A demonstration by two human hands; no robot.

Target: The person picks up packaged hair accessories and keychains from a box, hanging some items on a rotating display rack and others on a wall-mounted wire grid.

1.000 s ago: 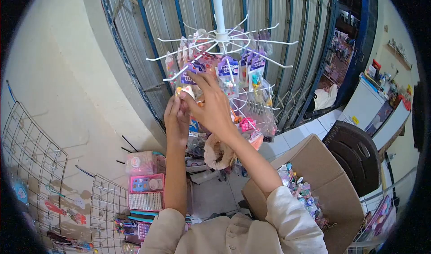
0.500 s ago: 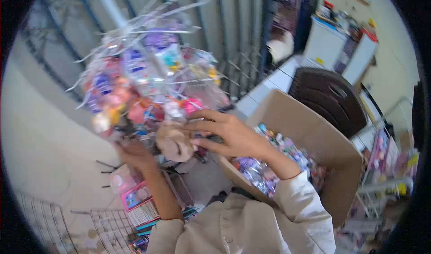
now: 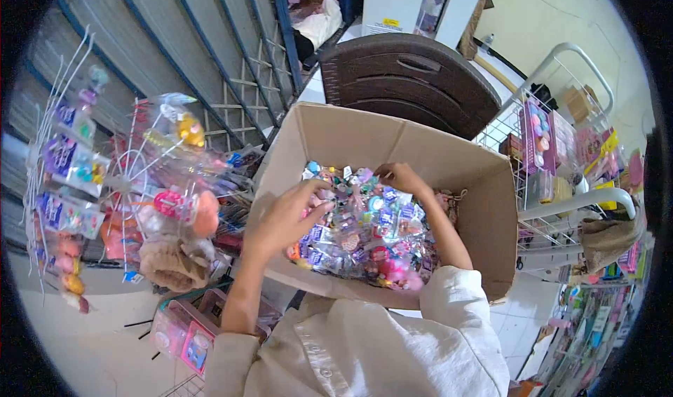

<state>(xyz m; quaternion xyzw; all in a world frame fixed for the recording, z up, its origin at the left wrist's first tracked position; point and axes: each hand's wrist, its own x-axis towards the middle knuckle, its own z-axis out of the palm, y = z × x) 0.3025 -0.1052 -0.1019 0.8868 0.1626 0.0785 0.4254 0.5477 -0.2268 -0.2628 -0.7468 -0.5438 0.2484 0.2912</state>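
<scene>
Both hands are inside a large cardboard box (image 3: 280, 144) heaped with small plastic-bagged trinkets (image 3: 357, 236) in purple, pink and blue. My left hand (image 3: 284, 214) comes over the near left side, thumb and fingers apart, just above the trinkets at that edge. Farther back, my right hand (image 3: 401, 177) has its fingers bent down among the packets. Its fingertips are partly hidden, and what they pinch is too small to name. To the left of the box, a wire display rack (image 3: 130, 179) carries hanging bagged trinkets and a brown fluffy scrunchie (image 3: 174, 262).
A dark brown plastic chair (image 3: 410, 81) stands right behind the box. A white wire cart (image 3: 561, 207) with goods is on the right. Barred metal shutters (image 3: 203, 53) run along the back left. Pink boxes (image 3: 182, 334) sit low at left. Another person's sleeve (image 3: 321, 24) shows beyond the shutters.
Both hands have left the hanging display and the brown fluffy scrunchie and moved right into the cardboard box. The view has turned right, so the box now sits in the middle.
</scene>
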